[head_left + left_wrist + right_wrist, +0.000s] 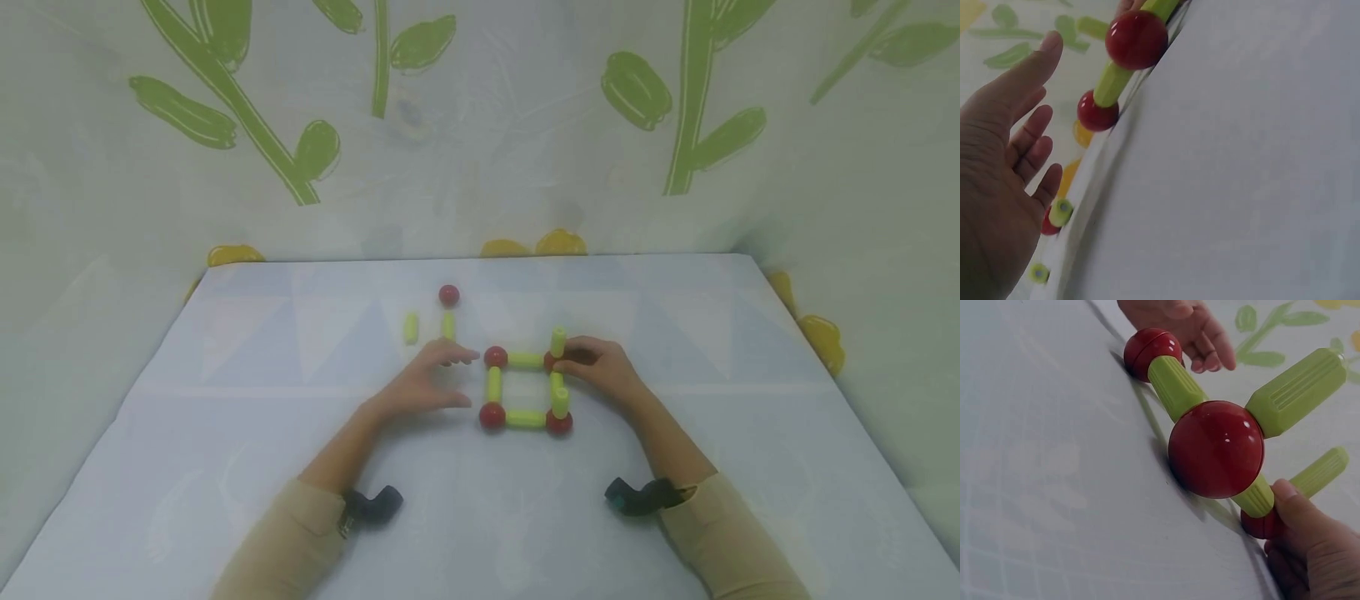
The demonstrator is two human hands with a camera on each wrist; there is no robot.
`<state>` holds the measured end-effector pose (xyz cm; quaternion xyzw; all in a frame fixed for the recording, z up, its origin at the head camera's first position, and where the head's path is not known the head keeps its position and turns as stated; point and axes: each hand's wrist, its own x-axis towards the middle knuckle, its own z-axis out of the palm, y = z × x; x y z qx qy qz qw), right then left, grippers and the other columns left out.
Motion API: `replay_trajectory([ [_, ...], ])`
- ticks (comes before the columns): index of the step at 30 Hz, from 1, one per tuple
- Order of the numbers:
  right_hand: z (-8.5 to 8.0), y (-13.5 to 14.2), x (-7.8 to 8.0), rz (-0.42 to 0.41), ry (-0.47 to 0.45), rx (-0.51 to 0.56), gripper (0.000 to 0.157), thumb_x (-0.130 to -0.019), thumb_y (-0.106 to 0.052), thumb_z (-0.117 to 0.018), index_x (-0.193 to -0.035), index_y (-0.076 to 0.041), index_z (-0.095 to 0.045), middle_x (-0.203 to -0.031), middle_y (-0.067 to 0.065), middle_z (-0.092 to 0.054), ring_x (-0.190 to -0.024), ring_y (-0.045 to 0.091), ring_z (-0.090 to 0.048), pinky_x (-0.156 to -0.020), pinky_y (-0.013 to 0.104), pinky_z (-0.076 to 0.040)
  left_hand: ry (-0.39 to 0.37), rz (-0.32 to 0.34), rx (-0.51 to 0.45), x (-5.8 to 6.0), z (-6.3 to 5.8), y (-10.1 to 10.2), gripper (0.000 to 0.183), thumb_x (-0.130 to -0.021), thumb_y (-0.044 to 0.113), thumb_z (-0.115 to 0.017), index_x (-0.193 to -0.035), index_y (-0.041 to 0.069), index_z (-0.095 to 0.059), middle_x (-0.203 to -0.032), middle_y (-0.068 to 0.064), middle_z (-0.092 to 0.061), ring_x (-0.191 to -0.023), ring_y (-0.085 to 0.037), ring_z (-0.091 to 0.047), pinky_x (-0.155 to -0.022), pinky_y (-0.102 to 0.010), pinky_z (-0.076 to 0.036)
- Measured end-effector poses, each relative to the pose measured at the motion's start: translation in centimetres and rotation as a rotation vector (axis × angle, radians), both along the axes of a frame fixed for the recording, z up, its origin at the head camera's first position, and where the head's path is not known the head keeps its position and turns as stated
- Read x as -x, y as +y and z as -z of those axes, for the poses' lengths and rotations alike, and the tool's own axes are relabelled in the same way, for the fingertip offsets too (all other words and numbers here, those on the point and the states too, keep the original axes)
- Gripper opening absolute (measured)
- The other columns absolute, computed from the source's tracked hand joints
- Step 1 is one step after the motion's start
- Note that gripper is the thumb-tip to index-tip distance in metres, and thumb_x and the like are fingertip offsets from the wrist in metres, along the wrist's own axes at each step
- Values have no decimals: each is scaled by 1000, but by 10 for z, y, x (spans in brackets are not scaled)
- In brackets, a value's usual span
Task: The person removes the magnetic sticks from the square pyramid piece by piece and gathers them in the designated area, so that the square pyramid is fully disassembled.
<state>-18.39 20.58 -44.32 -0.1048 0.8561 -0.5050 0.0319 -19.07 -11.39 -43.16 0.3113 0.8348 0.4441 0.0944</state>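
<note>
We count five red balls (496, 357) and eight green sticks (526, 419) on the counter (675, 325). Four balls and four sticks make one square (494, 385), out from the middle of the far edge. Two more sticks (561, 402) stand up from its two right balls. Our right hand (607, 371) has its grip pinching the far right ball (549, 362). Our left hand (416, 383) has its grip spread, just beside the square's left side. Closer to the far edge, we see one ball (448, 295) and two sticks (411, 328).

Pale wall (510, 158), green leafy stems (687, 108), yellow shapes (561, 243) low; white table (187, 467), faint triangles (352, 354); soft light.
</note>
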Motion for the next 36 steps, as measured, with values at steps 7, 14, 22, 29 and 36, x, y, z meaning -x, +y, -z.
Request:
replay_trajectory([
  [7, 2, 0, 1, -65, 11, -7, 38, -82, -23, -73, -116, -7, -66, -112, 9, -68, -112, 25, -59, -98, 43, -46, -23, 131, -16, -18, 13, 23, 48, -71, 20, -82, -115, 19, -62, -112, 6, -51, -106, -12, -46, -96, -30, -42],
  [14, -8, -2, -2, -115, -9, -50, 34, -85, -19, -70, -116, -4, -63, -113, 12, -65, -109, 27, -58, -97, 43, -46, 14, 121, -53, -19, 13, 21, 34, -72, 19, -81, -102, 24, -68, -104, 10, -53, -102, -9, -51, -95, -29, -43],
  [22, 0, 14, -4, -141, -41, -66, 31, -85, -22, -70, -113, -11, -62, -108, 5, -64, -102, 20, -57, -90, 27, -48, 40, 88, -73, -11, 16, 17, 33, -78, 12, -75, -108, 20, -64, -101, 10, -57, -94, -9, -54, -85, -26, -48],
  [29, -2, 19, -15, -152, -32, -86, 31, -82, -21, -73, -109, -13, -62, -103, 2, -62, -96, 20, -55, -84, 27, -49, 13, -6, -62, -6, 19, 17, 33, -83, 17, -71, -114, 21, -61, -103, 8, -58, -95, -9, -55, -83, -29, -48],
  [36, -3, 24, -27, -149, -61, -102, 30, -77, -22, -77, -104, -16, -63, -97, -1, -64, -91, 18, -58, -82, 30, -50, 3, -69, -24, 5, 15, 22, 36, -85, 19, -70, -119, 16, -61, -105, 4, -60, -97, -12, -56, -85, -30, -48],
])
